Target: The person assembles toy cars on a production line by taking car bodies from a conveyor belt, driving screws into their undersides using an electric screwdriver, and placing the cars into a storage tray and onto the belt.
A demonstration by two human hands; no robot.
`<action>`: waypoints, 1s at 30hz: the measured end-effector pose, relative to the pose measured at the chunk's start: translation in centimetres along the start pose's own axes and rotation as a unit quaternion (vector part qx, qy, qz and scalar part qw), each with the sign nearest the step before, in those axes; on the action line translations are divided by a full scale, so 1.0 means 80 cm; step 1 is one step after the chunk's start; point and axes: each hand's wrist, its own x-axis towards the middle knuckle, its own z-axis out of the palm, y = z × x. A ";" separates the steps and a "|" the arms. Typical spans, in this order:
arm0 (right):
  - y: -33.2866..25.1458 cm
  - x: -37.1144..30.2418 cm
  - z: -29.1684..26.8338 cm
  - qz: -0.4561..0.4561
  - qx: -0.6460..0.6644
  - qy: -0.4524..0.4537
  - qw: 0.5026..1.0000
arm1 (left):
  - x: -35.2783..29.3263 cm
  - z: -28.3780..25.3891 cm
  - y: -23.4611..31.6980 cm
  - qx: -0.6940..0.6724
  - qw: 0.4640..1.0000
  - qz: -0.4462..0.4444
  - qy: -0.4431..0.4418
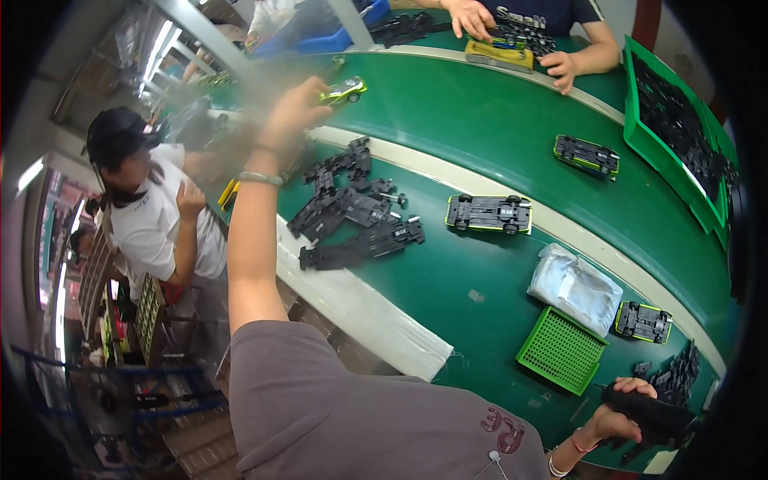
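The left hand (298, 108) reaches out in a pinch, its forearm (253, 240) nearly straight behind it. The right hand (622, 416) curls in a grip, its wrist (588, 437) close behind.

The rounded yellow-green toy car (346, 91) at upper centre looks glossy, the long black plastic chassis pieces (364, 246) left of centre matt, the pale plastic-wrapped bundle (574, 288) crinkled and shiny.

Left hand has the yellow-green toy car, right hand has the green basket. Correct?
Not the green basket: the head view shows the right hand holding a black object. The left hand does have the yellow-green toy car.
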 end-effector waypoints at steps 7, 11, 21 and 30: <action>0.009 0.006 -0.007 0.008 0.026 -0.015 1.000 | -0.086 -0.020 -0.006 0.000 0.998 0.014 0.054; 0.016 0.013 -0.015 0.016 0.049 -0.036 0.998 | -0.178 -0.025 -0.011 -0.059 0.991 -0.017 0.116; 0.015 0.017 0.011 -0.079 0.047 0.033 0.995 | -0.450 0.107 -0.191 -0.279 0.736 -0.456 0.416; 0.010 0.017 -0.031 0.003 0.044 -0.001 0.999 | -0.394 0.244 -0.283 0.036 0.758 -0.635 0.148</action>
